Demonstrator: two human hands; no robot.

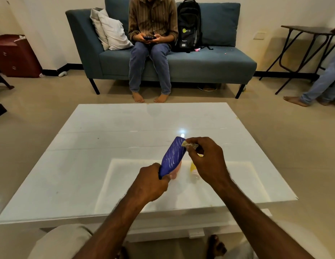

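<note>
My left hand (151,181) grips the lower end of a flat blue object (172,157) streaked with white marks, tilted up and to the right over the white glass table (106,139). My right hand (206,161) pinches a small pale scrap, maybe cloth or sponge (189,144), against the blue object's upper end. Something pinkish (177,170) shows just behind the blue object near my left hand; what it is I cannot tell. A small yellow item (193,168) lies on the table under my right hand, partly hidden.
A person (152,43) sits on the blue sofa (209,62) beyond the table, holding a phone, beside a black backpack (189,27) and white pillows (112,30). A dark folding table (308,30) and another person's leg (320,86) are at right. A maroon box (15,55) stands at left.
</note>
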